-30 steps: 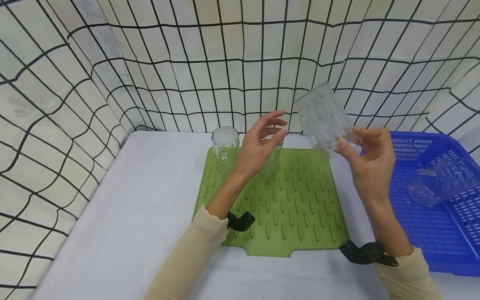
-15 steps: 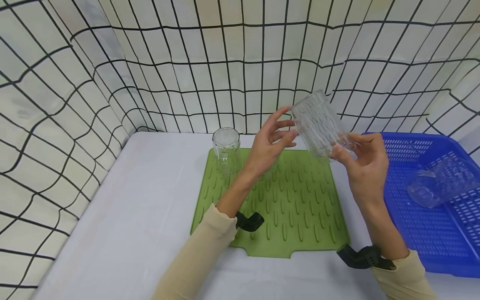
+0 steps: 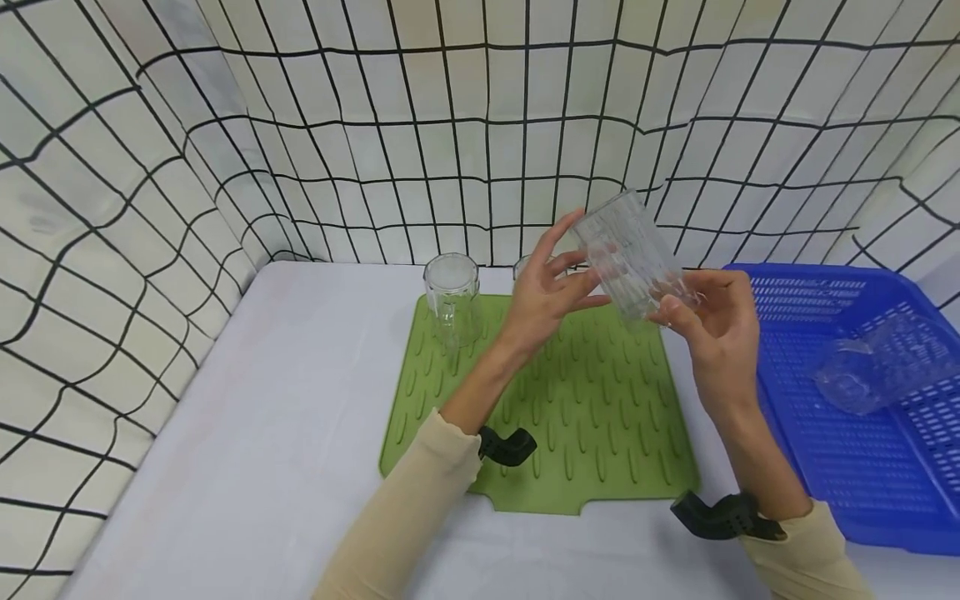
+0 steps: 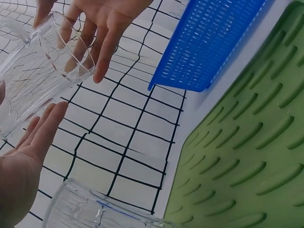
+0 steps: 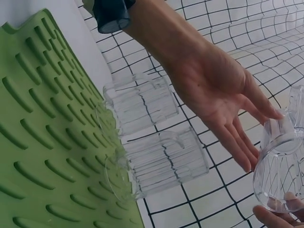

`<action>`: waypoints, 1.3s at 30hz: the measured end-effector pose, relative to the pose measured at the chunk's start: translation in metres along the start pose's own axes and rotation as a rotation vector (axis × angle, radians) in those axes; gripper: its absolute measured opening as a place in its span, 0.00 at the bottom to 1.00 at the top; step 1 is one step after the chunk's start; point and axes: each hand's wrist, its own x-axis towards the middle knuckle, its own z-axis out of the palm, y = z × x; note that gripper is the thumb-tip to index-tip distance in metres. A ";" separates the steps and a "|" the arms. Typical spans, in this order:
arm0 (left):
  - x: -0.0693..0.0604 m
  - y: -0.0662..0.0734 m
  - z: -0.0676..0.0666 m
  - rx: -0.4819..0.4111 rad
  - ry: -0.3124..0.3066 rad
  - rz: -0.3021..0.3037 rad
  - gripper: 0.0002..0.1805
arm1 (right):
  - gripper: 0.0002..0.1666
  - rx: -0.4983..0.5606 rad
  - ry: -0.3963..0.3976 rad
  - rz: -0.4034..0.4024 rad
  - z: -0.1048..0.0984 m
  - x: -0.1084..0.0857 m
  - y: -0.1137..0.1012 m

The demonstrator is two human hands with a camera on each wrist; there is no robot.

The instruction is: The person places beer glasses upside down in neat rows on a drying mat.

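A clear, ribbed glass mug (image 3: 630, 250) is held tilted in the air above the far right of a green mat (image 3: 600, 400). My right hand (image 3: 716, 342) pinches its lower right end between thumb and fingers; the left wrist view shows these fingers (image 4: 99, 28) at the rim. My left hand (image 3: 543, 300) is at the mug's other end, fingers fairly straight, thumb touching the glass in the right wrist view. Two more glass mugs stand upside down on the mat: one on the left (image 3: 452, 300), the other (image 5: 166, 159) mostly behind my left hand in the head view.
On the right, a blue plastic basket (image 3: 840, 475) holds another clear glass mug (image 3: 862, 375) lying on its side. A white-covered table (image 3: 285, 400) lies beneath everything. Black netting (image 3: 487, 125) over white sheeting rises at the back and left.
My left hand has moved right and reached the mug's upper left end. My right hand has brought the mug slightly left and down. The mugs on the mat and in the basket have stayed put.
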 end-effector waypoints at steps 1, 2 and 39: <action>-0.001 0.000 -0.001 -0.008 0.002 0.004 0.41 | 0.19 -0.007 0.000 0.003 0.000 -0.001 0.001; -0.001 -0.001 -0.001 -0.011 0.003 0.011 0.41 | 0.19 -0.021 -0.001 0.000 0.001 -0.001 0.002; 0.005 -0.002 0.008 0.590 -0.051 0.112 0.43 | 0.54 -0.707 -0.231 -0.107 -0.002 0.032 -0.011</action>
